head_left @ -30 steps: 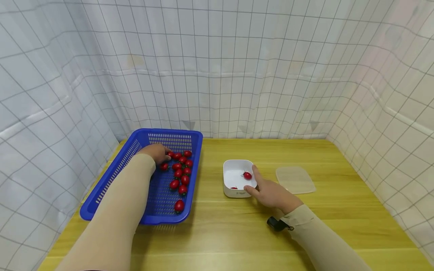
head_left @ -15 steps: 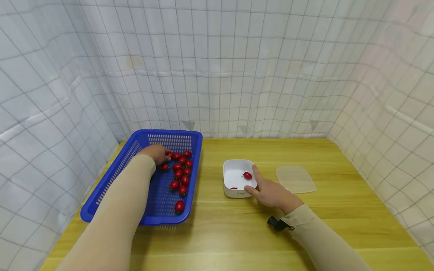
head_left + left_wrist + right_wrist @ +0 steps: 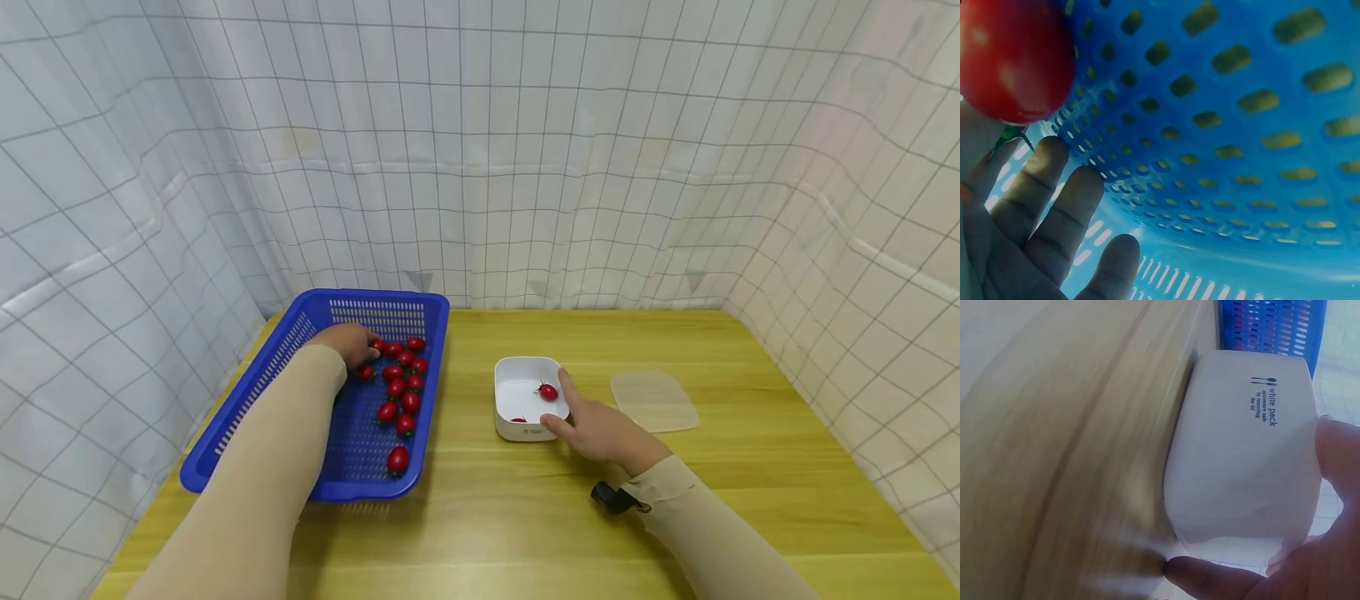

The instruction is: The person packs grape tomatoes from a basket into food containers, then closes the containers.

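Observation:
My left hand (image 3: pixel 347 343) is inside the blue basket (image 3: pixel 191 471), with thumb and index finger on either side of a cherry tomato (image 3: pixel 379 346) at the far end. In the left wrist view, a cherry tomato (image 3: pixel 1013 59) with a green stem looms close beside the fingers (image 3: pixel 1063 225). Several more cherry tomatoes (image 3: pixel 396 387) lie along the basket's right side. My right hand (image 3: pixel 603 427) holds the white square container (image 3: pixel 517 432) at its right side, thumb at the near corner. Inside it are a whole cherry tomato (image 3: pixel 548 392) and part of another.
A translucent lid (image 3: pixel 654 400) lies flat on the wooden table (image 3: pixel 480 533), right of the container. White grid-patterned curtains (image 3: pixel 480 167) surround the table at the back and sides. A black device (image 3: pixel 611 497) sits at my right wrist.

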The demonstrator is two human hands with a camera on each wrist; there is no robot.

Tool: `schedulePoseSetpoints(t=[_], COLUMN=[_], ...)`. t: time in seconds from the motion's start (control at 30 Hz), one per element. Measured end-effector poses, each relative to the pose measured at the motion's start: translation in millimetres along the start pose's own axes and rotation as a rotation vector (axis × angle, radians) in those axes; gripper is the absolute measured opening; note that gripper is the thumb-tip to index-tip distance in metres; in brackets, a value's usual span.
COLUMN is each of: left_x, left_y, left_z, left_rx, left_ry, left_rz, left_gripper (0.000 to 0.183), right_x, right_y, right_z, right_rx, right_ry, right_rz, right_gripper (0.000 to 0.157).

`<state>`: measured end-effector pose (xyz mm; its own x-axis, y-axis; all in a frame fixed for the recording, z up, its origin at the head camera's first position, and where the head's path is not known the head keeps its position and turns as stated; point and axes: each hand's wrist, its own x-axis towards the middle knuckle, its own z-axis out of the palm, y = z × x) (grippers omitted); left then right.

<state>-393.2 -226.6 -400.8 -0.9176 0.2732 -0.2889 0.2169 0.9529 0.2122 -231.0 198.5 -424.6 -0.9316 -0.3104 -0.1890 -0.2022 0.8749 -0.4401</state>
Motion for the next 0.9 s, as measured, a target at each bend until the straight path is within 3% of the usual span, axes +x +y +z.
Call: schedulePoseSetpoints(t=[0.17,0.4,0.57,0.77,0.9], left_x=[-1.7,-4.7,-14.8,-31.2,-40.1], left_y=[-0.9,2.6,7.0,12.1,11.4], left_z=[-1.0,-14.9,-33.3,-62.9,-74.8], left_rx=[0.032,0.090,0.073,0.042,-0.007], left_ry=[-0.012,0.003,0.025,0.062,0.113], left_rz=[0.007,0.067,0.049,0.091,0.118], left_gripper=[0.040,0.040,0.045,0.046,0.044], right_x=[-1.6,0.6,2.5,2.7,2.9], right_y=[-0.8,0.2,1.3,3.1,2.7], right_z=[0.1,1.4,2.1,1.1,0.6], right_rx=[0.012,-0.007,-0.009,-0.016,-0.009], right_ry=[-0.007,-0.003,-0.007,-0.010,-0.013], right_rz=[-0.009,0.000,0.002,0.009,0.007], right_gripper=[0.097,0.095,0.096,0.096,0.096])
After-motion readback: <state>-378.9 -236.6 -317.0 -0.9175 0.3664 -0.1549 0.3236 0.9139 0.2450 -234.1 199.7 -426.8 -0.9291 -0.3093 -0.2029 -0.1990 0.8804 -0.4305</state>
